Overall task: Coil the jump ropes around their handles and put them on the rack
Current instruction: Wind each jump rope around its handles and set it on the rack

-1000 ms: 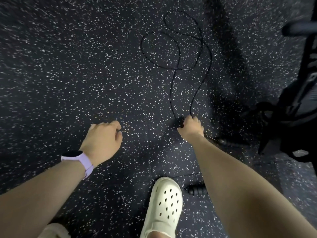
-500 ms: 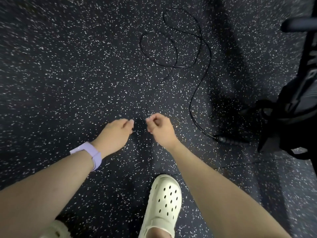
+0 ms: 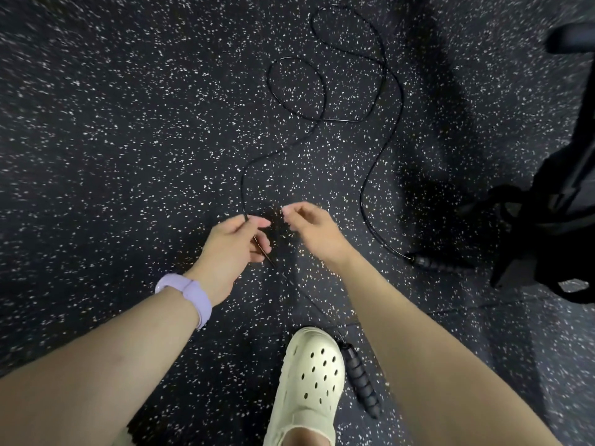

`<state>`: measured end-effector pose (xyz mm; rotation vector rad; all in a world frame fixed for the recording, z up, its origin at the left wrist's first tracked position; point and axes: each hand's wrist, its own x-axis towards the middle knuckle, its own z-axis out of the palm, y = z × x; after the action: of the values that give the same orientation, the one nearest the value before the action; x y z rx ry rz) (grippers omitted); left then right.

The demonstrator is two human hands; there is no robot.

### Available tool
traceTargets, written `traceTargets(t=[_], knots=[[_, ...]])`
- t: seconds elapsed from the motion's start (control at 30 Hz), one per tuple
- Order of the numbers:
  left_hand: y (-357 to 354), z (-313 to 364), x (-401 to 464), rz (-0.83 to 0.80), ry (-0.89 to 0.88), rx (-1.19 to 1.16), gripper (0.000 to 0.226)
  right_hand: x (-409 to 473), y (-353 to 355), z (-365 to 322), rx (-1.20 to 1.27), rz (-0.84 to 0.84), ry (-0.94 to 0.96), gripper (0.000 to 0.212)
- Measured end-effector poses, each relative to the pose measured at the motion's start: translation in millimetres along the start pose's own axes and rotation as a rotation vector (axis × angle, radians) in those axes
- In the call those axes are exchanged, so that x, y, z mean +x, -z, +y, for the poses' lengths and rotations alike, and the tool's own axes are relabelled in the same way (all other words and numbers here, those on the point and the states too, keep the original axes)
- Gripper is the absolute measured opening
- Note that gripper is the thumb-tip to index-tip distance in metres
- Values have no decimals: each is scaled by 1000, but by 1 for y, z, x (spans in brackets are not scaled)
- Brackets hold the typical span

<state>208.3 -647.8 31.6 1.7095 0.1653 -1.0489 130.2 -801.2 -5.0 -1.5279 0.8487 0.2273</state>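
Observation:
A thin black jump rope [image 3: 383, 78] lies in loose loops on the speckled floor ahead of me. One ribbed black handle [image 3: 362, 386] lies beside my shoe; the other handle [image 3: 433, 263] lies at the right near dark equipment. My left hand [image 3: 236, 244], with a lilac watch on its wrist, pinches the rope a little above the floor; the cord runs from it down toward the near handle and up toward the loops. My right hand [image 3: 314, 228] is just right of it, fingers loosely curled, and I see no rope in it.
My white clog [image 3: 309, 381] stands at the bottom centre. Dark gym equipment [image 3: 553, 201] with a black frame and straps fills the right edge. The black rubber floor [image 3: 128, 140] with white flecks stretches out to the left and ahead.
My right hand lifted the rope from near the right handle and brought it leftward; my left hand has taken the cord. The right hand has let go and the loops have shifted.

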Motion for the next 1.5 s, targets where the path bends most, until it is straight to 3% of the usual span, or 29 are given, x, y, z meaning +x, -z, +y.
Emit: traceTargets(t=[0.13,0.2,0.27,0.37,0.47,0.6,0.73,0.87,0.97,1.1,1.33,1.5], knots=[[4,6,7,122,-64,-52,24,-10,13,10,-150,-687,-218,40],[8,8,14,165,-76,-103,24,-11,21,7,-76,-772,-177,29],[10,9,19,144,-18,-173,28,-9,25,2,68,-681,-128,24],[-1,9,14,-92,144,-200,46,-1,22,-10,306,-476,14,25],[-24,7,0,-303,156,-128,32,6,17,-22,561,-299,32,28],[-30,4,4,-255,54,154,24,10,17,-22,640,-231,27,28],[-11,0,3,-250,18,225,11,15,24,-13,436,-100,29,27],[4,-7,7,-95,4,194,13,9,67,34,-423,181,-77,39],[17,-5,13,57,13,102,13,-8,103,76,-801,365,-279,56],[28,-10,11,99,65,110,15,-23,108,103,-1072,245,-356,62],[28,-13,10,85,86,141,16,-14,99,94,-1243,282,-297,27],[22,-4,8,80,72,82,13,-5,75,55,-684,249,-130,39]])
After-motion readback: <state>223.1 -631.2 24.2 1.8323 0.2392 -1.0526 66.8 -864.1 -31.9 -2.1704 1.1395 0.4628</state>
